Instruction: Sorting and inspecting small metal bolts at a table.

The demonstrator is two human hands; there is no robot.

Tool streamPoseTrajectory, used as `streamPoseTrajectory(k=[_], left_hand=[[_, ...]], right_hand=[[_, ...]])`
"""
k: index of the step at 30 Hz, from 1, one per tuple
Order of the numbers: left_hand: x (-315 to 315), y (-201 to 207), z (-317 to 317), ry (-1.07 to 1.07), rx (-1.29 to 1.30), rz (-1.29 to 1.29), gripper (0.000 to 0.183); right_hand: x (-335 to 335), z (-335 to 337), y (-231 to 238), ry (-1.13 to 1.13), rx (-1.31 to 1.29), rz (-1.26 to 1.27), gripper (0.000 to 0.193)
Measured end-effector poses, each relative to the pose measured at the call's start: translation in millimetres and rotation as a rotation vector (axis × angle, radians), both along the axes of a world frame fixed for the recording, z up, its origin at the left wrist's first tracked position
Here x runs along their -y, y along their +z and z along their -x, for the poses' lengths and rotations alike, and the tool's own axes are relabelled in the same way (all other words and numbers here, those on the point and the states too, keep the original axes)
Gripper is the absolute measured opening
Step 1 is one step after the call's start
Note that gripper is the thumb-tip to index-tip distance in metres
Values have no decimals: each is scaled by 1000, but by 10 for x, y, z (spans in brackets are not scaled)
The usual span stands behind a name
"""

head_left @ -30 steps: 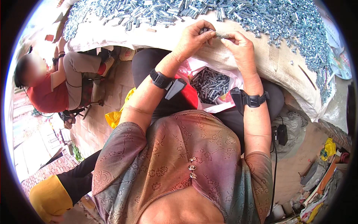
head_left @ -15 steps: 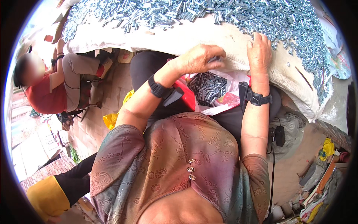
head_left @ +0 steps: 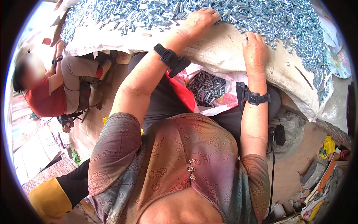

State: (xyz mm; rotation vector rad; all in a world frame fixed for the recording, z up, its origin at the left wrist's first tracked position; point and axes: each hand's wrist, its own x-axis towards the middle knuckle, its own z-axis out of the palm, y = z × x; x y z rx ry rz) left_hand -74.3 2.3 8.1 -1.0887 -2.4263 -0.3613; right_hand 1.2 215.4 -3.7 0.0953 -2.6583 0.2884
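My left hand (head_left: 201, 22) reaches over the near edge of a wide pile of small shiny bluish metal tubes (head_left: 156, 16), its fingers bent down onto the pieces; the fingertips are hidden. Farther right, my right hand (head_left: 255, 52) rests at the edge of the pale woven sheet (head_left: 220, 44), fingers curled, with a small metal piece showing between thumb and forefinger. Between my knees, below both hands, a red and white plastic bag (head_left: 182, 91) stands open, holding many darker metal tubes (head_left: 207, 87).
At the left another person (head_left: 46, 87) in a red top sits by the same pile. A yellow and black clad limb (head_left: 52, 196) shows at lower left. Clutter (head_left: 320, 179) lies at the lower right, and a black cable (head_left: 272, 175) hangs beside my right arm.
My left hand has moved from above the bag up and away to the pile. My right hand has shifted slightly left at the sheet's edge, and a metal piece now shows at its fingertips.
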Motion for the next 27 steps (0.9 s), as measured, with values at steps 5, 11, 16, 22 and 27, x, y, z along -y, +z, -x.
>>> streamPoseTrajectory(k=[5,11,16,22,27], left_hand=[[31,23,-22,-4,-49,118,20],[86,17,-328,49,186,-117,15],[84,143,-617,62,887,-732,24],[86,28,-734,-64,1199,-1183,16],[49,29,-767,-76,1279,-1316,12]], right_hand=[[97,-16,9,61,-84,79,13],[136,-10,-55,83,-68,221,12],[237,-72,-24,123,141,703,16],[459,-169,99,346,360,1227,22],[440,-143,-56,459,303,1373,25]])
